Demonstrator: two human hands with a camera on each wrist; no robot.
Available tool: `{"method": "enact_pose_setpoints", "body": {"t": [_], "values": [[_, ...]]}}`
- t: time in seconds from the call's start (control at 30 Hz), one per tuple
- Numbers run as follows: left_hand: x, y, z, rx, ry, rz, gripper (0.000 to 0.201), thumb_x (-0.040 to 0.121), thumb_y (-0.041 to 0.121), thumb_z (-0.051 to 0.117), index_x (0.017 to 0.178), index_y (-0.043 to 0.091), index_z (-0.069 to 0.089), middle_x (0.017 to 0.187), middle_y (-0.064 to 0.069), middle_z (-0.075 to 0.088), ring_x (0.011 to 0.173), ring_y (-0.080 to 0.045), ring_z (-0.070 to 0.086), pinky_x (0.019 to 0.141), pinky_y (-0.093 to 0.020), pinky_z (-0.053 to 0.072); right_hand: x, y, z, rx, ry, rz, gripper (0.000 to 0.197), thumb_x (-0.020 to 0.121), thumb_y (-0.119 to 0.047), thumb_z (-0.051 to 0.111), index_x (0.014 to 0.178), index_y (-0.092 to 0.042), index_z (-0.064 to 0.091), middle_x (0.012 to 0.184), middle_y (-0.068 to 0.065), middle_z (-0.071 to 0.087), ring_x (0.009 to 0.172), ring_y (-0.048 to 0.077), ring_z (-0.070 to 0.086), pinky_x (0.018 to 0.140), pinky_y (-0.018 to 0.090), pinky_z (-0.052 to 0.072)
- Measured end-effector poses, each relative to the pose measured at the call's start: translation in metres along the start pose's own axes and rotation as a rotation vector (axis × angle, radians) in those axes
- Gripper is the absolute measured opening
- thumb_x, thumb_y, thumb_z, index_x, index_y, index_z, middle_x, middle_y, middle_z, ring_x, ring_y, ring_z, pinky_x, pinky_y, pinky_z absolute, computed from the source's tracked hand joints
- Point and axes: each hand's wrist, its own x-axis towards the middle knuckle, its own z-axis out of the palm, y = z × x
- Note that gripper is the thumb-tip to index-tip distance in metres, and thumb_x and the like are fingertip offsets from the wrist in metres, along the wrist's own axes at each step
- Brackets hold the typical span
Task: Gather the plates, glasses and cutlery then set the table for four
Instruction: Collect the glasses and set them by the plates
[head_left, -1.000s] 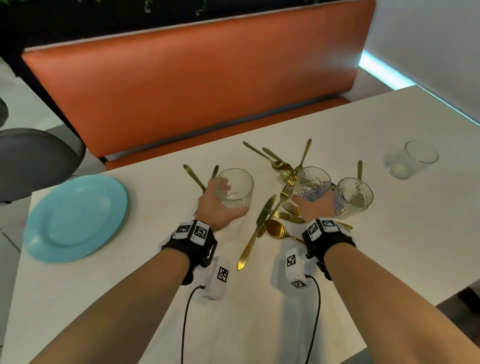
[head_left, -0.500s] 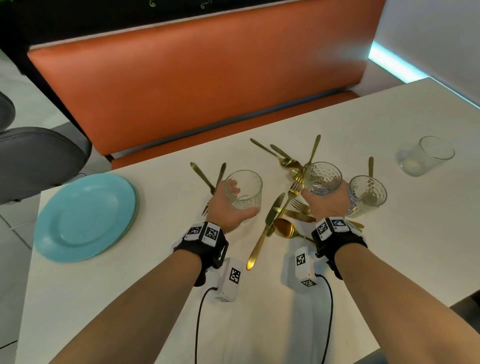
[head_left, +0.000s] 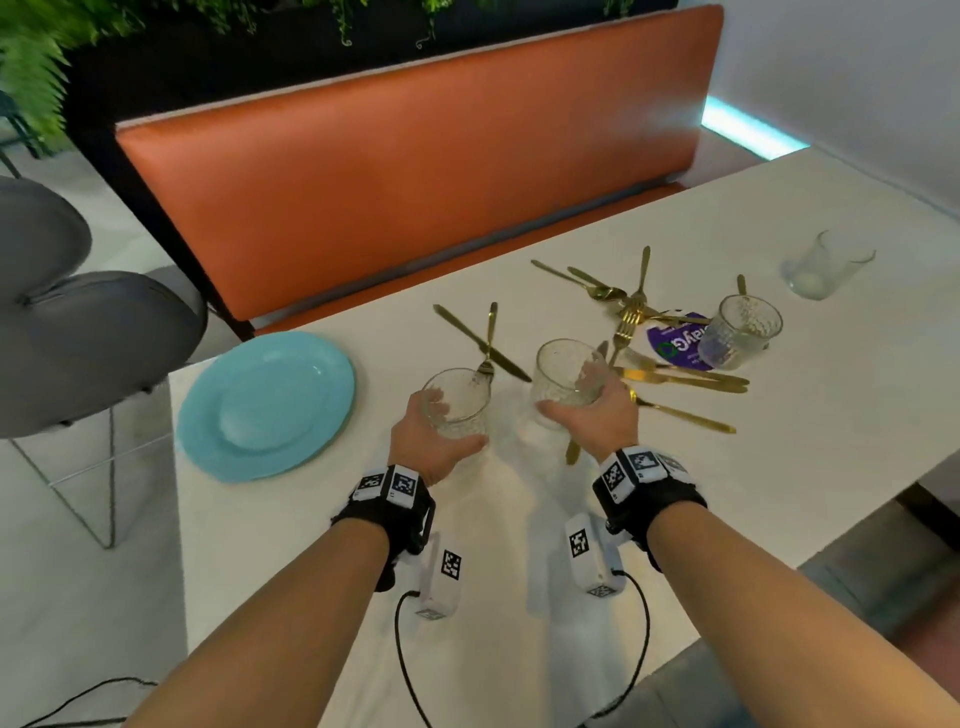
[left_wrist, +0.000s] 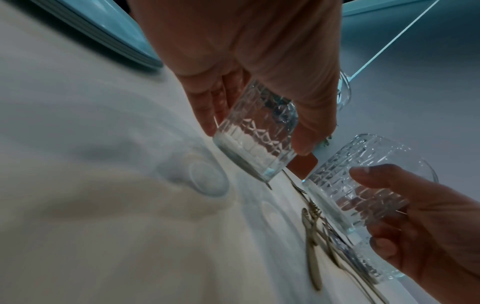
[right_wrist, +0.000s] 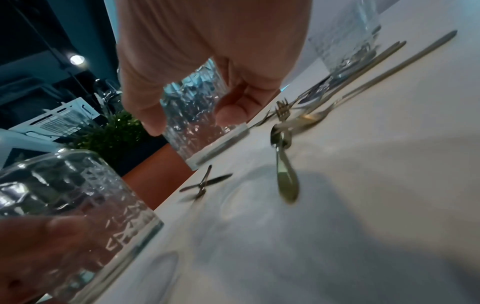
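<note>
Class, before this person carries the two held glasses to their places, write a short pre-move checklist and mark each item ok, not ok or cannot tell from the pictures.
1. Left hand grips its glass round the wall: ok.
2. Right hand grips its glass likewise: ok.
3. Both held glasses lifted clear of the table: ok in the wrist views.
4. Held glasses apart from each other: ok.
5. Stack of blue plates still undistributed, places unmarked: not ok.
6. Gold cutlery lies scattered and crossed by the right hand's path: not ok.
</note>
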Motion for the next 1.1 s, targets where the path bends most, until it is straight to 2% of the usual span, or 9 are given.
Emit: {"method": "enact_pose_setpoints", "body": {"t": [0.13,0.3,0.43,0.67,0.77,0.9,1.1], "values": [[-0.019,-0.037,-0.038,0.018,0.043,-0.045,0.078,0.066,0.025,0.084,0.132,0.013,0.043,0.128,-0.005,0.059,0.118,-0.02,0.055,0.087,-0.017,0.035,-0.043,0.002,0.038,-0.049,-0.093,0.012,0.076,0.063,-0.028,0.086,0.129,-0.016,0.048,0.124,0.004,0.058,0.115,0.021,0.055,0.084,0.018,0.039],[-0.037,-0.077,-0.076,0.026,0.104,-0.103,0.081,0.065,0.026,0.084,0.133,0.013,0.043,0.13,-0.005,0.059,0.12,-0.021,0.055,0.089,-0.018,0.035,-0.082,0.003,0.08,-0.066,-0.189,0.014,0.075,0.061,-0.026,0.087,0.126,-0.018,0.049,0.123,0.005,0.059,0.11,0.019,0.057,0.084,0.018,0.041],[-0.048,-0.1,-0.096,0.013,0.141,-0.146,0.08,0.065,0.026,0.084,0.132,0.013,0.043,0.128,-0.004,0.059,0.118,-0.021,0.056,0.087,-0.018,0.035,-0.101,0.0,0.104,-0.077,-0.254,-0.001,0.075,0.062,-0.024,0.087,0.126,-0.018,0.048,0.123,0.005,0.058,0.099,0.014,0.054,0.083,0.017,0.039],[-0.057,-0.124,-0.12,-0.019,0.211,-0.178,0.081,0.064,0.025,0.085,0.133,0.017,0.043,0.126,-0.004,0.06,0.117,-0.022,0.057,0.088,-0.02,0.038,-0.12,-0.005,0.135,-0.129,-0.338,-0.058,0.075,0.064,-0.024,0.086,0.128,-0.017,0.046,0.124,0.004,0.056,0.097,0.011,0.048,0.082,0.015,0.037],[-0.059,-0.131,-0.127,-0.012,0.227,-0.17,0.082,0.064,0.025,0.085,0.133,0.018,0.042,0.127,-0.004,0.06,0.117,-0.022,0.057,0.089,-0.022,0.041,-0.126,-0.008,0.146,-0.138,-0.364,-0.081,0.076,0.065,-0.023,0.085,0.129,-0.017,0.046,0.124,0.003,0.055,0.1,0.012,0.049,0.083,0.015,0.038],[-0.062,-0.138,-0.137,-0.003,0.236,-0.171,0.083,0.064,0.024,0.084,0.134,0.018,0.041,0.128,-0.005,0.059,0.117,-0.024,0.057,0.089,-0.023,0.042,-0.131,-0.013,0.16,-0.151,-0.401,-0.102,0.079,0.064,-0.023,0.085,0.131,-0.016,0.044,0.127,0.003,0.055,0.116,0.018,0.053,0.086,0.016,0.038],[-0.063,-0.149,-0.148,0.023,0.271,-0.177,0.086,0.062,0.026,0.085,0.135,0.019,0.04,0.129,-0.006,0.059,0.12,-0.025,0.056,0.096,-0.028,0.044,-0.137,-0.019,0.176,-0.205,-0.432,-0.142,0.081,0.064,-0.023,0.085,0.132,-0.015,0.041,0.128,0.003,0.054,0.119,0.021,0.052,0.087,0.018,0.038]]}}
